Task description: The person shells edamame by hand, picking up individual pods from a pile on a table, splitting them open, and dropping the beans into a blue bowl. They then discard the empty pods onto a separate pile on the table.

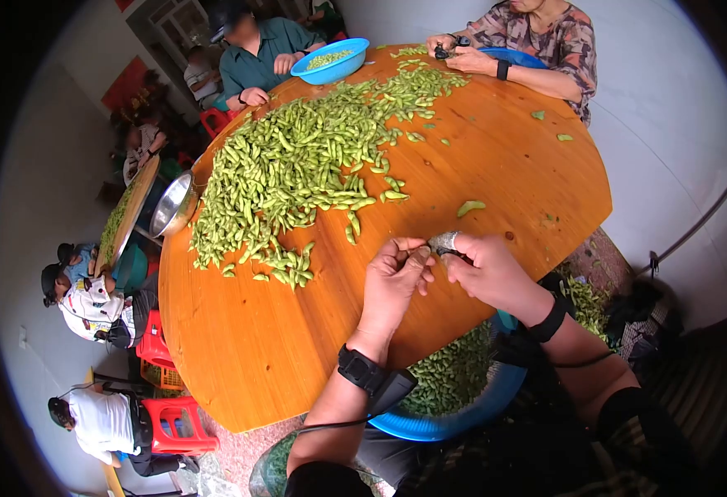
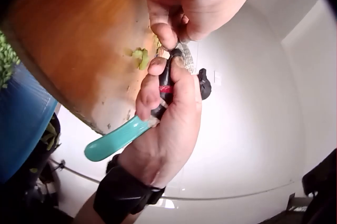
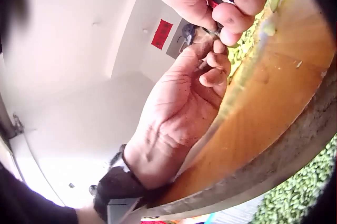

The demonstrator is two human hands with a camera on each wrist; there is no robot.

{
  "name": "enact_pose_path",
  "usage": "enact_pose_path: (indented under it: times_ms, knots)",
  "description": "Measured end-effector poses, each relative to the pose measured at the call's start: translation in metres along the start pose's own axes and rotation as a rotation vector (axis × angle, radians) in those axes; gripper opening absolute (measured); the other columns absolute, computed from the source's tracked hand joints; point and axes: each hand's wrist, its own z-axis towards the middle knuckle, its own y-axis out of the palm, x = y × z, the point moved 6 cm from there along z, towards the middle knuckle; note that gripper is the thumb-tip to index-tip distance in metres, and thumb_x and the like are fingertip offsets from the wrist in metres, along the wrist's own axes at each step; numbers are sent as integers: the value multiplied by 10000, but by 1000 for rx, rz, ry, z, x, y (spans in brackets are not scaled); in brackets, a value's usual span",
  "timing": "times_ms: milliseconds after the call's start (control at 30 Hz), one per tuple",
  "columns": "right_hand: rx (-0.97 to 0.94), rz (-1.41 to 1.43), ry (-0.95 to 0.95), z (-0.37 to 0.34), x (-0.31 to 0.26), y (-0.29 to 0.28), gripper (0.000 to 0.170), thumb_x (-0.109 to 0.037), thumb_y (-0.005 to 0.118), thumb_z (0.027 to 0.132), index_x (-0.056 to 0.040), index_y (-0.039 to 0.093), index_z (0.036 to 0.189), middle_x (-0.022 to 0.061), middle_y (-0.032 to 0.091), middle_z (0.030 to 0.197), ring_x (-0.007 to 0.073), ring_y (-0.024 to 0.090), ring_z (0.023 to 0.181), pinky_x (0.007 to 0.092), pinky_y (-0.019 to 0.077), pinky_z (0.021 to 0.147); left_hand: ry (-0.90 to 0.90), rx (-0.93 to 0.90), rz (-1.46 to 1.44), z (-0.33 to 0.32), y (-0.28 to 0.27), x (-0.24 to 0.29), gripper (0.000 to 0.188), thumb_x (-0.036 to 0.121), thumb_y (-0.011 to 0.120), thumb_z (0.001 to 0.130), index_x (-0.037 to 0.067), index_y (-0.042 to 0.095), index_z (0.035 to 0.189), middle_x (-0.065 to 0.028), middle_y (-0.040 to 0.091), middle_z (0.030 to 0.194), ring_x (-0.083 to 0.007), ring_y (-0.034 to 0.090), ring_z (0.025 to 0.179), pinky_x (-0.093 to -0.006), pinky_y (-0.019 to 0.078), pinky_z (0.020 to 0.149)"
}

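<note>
My right hand (image 1: 496, 269) grips a tool with a teal handle (image 2: 118, 138) and a black-wrapped shaft with a red band (image 2: 166, 89). A grey covering (image 1: 444, 241) shows at this hand's fingertips. Close by, my left hand (image 1: 396, 277) has its fingers curled, thumb and forefinger drawn together right at the tool's tip. I cannot tell what lies between them. Both hands are over the near edge of the wooden table (image 1: 297, 364). A single green bean pod (image 1: 470, 208) lies just beyond them, and a large heap of pods (image 1: 285, 161) spreads to the far left.
Below the table edge, a blue tub (image 1: 434, 427) holds shelled green beans (image 1: 450, 373). A metal bowl (image 1: 173, 205) stands beyond the table's left edge. Two people sit across, one by a blue basin (image 1: 330, 62). Red stools (image 1: 173, 422) stand at the left.
</note>
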Motion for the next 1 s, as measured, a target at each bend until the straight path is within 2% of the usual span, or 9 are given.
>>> enact_pose_path:
  times_ms: [100, 200, 333, 400, 433, 500, 533, 600, 1000]
  knots:
    - [-5, 189, 132, -3, 5, 2, 115, -66, 523, 912, -5, 602, 970, 30, 563, 607, 57, 488, 485, 244, 392, 449, -132, -12, -259, 1, -5, -6, 159, 93, 630, 922, 12, 621, 1059, -70, 669, 892, -97, 581, 617, -199, 462, 507]
    - [-23, 167, 84, -3, -3, 3, 117, -81, 521, 923, -10, 603, 964, 20, 549, 593, 47, 488, 467, 241, 396, 434, -123, 20, -367, 2, -9, -9, 195, 112, 647, 915, 7, 636, 1078, -93, 679, 972, -97, 573, 621, -208, 454, 523]
    - [16, 129, 60, -3, -4, 8, 119, -79, 524, 921, -8, 604, 972, 4, 535, 577, 39, 491, 469, 240, 398, 434, -111, 54, -379, 3, -8, -9, 199, 120, 637, 919, -13, 654, 1067, -110, 675, 1046, -139, 652, 717, -237, 544, 597]
    - [27, 129, 56, -2, -1, 12, 121, -73, 534, 908, 1, 604, 974, 67, 547, 561, 117, 511, 450, 286, 409, 446, -138, 55, -390, 2, -9, -9, 200, 116, 634, 920, -20, 652, 1065, -113, 676, 1033, -155, 666, 733, -247, 567, 623]
    - [25, 129, 57, 0, 1, 14, 121, -73, 534, 908, 1, 604, 974, 67, 547, 561, 117, 511, 450, 286, 409, 446, -167, 52, -401, 2, -9, -11, 201, 113, 631, 921, -28, 650, 1063, -116, 677, 1020, -171, 679, 748, -256, 590, 648]
    - [75, 3, -104, 0, -4, 14, 107, -68, 549, 889, 14, 592, 944, 168, 550, 586, 266, 544, 474, 349, 417, 470, -162, 63, -394, 2, -10, -12, 199, 112, 636, 917, -30, 649, 1057, -117, 680, 1001, -174, 680, 735, -256, 595, 647]
    - [74, 4, -103, 1, -3, 14, 107, -68, 549, 889, 14, 592, 944, 168, 550, 586, 266, 544, 474, 349, 417, 470, -156, 72, -385, 2, -10, -13, 198, 110, 641, 913, -32, 649, 1051, -118, 683, 981, -177, 681, 722, -255, 601, 645]
    - [55, -66, -87, 1, -2, 14, 99, -69, 562, 871, 24, 575, 904, 235, 542, 645, 385, 558, 559, 404, 422, 499, -165, 71, -383, 3, -10, -13, 189, 105, 645, 910, -29, 651, 1043, -117, 684, 960, -175, 680, 717, -254, 599, 639]
    - [46, -159, -114, 2, -7, 15, 78, -56, 564, 853, 16, 562, 882, 227, 556, 655, 407, 574, 602, 438, 422, 510, -167, 65, -383, 1, -10, -14, 128, 96, 626, 922, -6, 656, 993, -93, 682, 921, -167, 676, 737, -254, 596, 655]
